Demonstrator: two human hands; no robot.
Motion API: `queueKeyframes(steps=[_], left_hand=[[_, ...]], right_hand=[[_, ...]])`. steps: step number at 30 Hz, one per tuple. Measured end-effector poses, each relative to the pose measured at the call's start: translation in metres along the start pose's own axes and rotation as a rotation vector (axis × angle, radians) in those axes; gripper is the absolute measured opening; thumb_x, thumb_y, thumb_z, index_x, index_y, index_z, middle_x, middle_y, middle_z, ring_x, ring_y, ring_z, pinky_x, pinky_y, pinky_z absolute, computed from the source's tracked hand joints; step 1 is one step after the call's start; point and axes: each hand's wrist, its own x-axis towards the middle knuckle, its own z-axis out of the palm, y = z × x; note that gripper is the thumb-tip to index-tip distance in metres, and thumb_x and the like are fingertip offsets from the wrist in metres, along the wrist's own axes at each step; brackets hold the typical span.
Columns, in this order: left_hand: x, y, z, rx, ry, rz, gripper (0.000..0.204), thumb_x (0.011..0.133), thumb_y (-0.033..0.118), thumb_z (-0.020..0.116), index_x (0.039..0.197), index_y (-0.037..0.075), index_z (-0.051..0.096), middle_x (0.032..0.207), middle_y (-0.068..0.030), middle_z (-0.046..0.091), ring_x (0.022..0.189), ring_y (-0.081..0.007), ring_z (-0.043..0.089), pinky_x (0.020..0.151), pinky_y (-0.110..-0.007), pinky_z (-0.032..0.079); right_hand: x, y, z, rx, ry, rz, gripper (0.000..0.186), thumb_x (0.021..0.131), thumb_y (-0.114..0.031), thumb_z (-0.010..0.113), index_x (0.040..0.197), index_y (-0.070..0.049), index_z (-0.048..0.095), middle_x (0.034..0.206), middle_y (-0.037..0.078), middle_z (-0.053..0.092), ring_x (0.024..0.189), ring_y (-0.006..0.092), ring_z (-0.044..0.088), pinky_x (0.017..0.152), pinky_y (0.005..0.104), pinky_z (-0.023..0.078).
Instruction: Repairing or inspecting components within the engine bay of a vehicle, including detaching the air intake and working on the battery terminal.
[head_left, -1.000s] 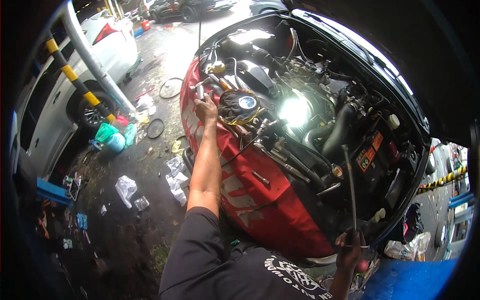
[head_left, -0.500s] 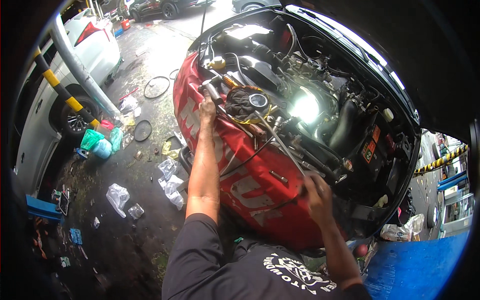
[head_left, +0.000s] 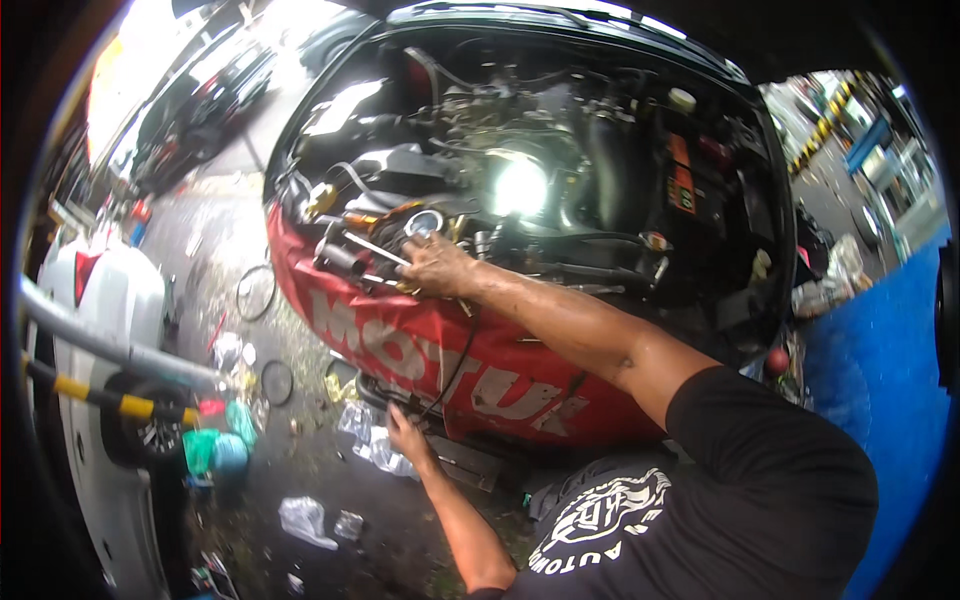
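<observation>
My right hand [head_left: 437,266] reaches across to the left front of the engine bay, its fingers closed on a slim metal bar [head_left: 375,246]. Just left of it, a dark cylindrical tool head [head_left: 341,259] rests on the red fender cover [head_left: 400,340]. Beyond my fingers a round silver-rimmed piece [head_left: 425,222] sits on a dark cloth-like bundle, partly hidden by the hand. Lower down, in front of the car, hangs my left hand [head_left: 405,436], slightly blurred. Its fingers look loosely extended with nothing visible in them. A thin dark cable [head_left: 462,355] runs down over the cover beside it.
A bright lamp [head_left: 521,188] glares within the open engine bay. The battery [head_left: 690,180] is at its right. Plastic bags [head_left: 307,522] and black belts [head_left: 277,382] litter the floor at left, near a striped pole [head_left: 110,400] and white car [head_left: 120,290]. A blue panel [head_left: 870,370] stands right.
My left hand has let go of the tool with the cylindrical head and dropped below the cover. My right hand has moved left to the tools. The view has turned.
</observation>
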Motion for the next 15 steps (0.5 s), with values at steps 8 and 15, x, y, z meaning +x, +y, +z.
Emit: queueKeyframes(steps=[8,15], left_hand=[[-0.040,-0.051,-0.003,0.120,-0.111,-0.141,0.052,0.100,0.040,0.054,0.129,-0.004,0.053,0.096,-0.0089,0.060,0.068,-0.0146,0.057,0.053,-0.027,0.051],[-0.035,0.011,0.040,0.226,-0.168,0.094,0.050,0.102,0.035,0.052,0.132,-0.004,0.053,0.108,-0.0133,0.060,0.078,-0.0197,0.060,0.066,-0.032,0.053]], right_hand=[[-0.048,-0.004,-0.021,0.136,-0.104,-0.052,0.074,0.085,-0.044,0.067,0.146,-0.010,0.043,0.144,0.029,0.039,0.138,0.0410,0.036,0.109,0.0584,0.032],[-0.211,-0.007,-0.033,0.278,0.558,0.216,0.054,0.084,-0.020,0.072,0.134,-0.008,0.055,0.126,0.020,0.051,0.117,0.0360,0.052,0.100,0.0470,0.044]])
